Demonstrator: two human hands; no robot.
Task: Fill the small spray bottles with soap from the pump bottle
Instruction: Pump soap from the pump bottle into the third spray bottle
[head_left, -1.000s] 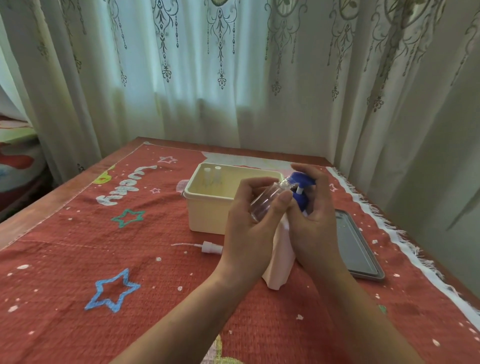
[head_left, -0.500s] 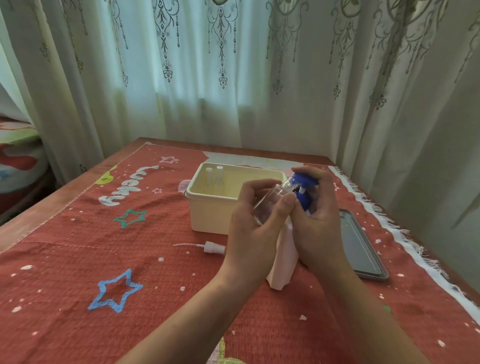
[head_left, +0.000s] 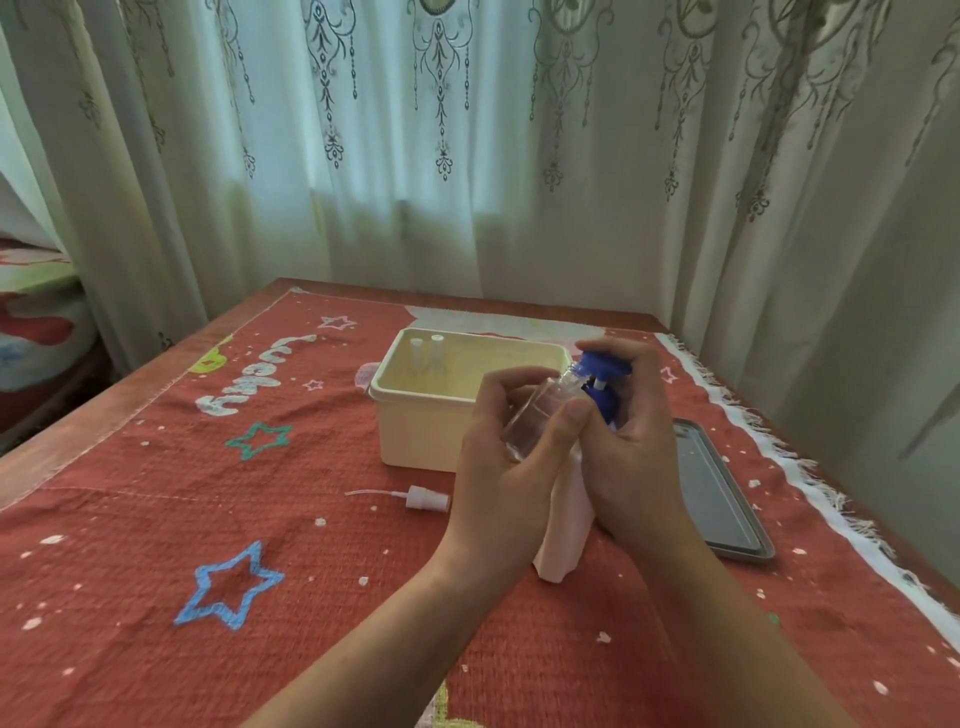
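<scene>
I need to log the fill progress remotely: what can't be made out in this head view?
- Soap level in the small clear spray bottle: left hand wraps it.
- Pink pump bottle body with blue pump head: mostly behind both hands; right hand covers it.
- Two small bottles in the cream tub: too small to judge.

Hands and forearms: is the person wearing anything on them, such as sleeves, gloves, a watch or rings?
Nothing worn shows. The left hand and right hand are bare, without gloves. Both forearms are uncovered to the frame's edge, with no sleeve, watch or bracelet. No rings show on the visible fingers.
</scene>
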